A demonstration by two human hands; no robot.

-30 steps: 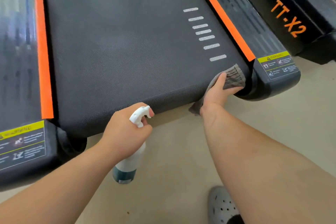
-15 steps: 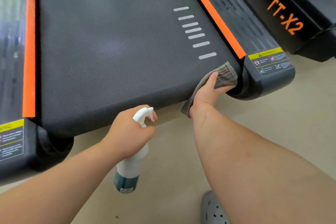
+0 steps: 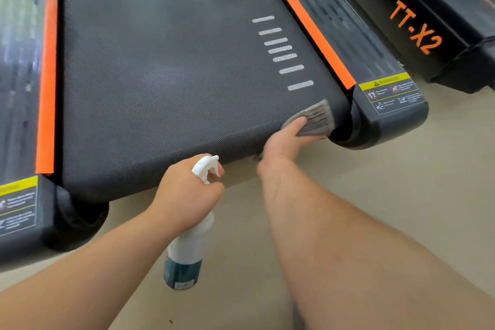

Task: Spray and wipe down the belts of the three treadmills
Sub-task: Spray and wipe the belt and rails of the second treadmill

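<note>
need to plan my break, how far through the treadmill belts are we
Done: nothing certain; this belt shows no clear wipe marks. In hand: the right hand holds the cloth on the belt's near right corner, while the left hand grips the spray bottle. Left: the rest of this belt probably, and the TT-X2 treadmill beside it; a third is not in view.

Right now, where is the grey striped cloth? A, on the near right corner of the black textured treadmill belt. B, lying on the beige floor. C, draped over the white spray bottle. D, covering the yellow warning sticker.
A: the right hand holds the grey striped cloth against the near right corner of the black textured treadmill belt.
</note>
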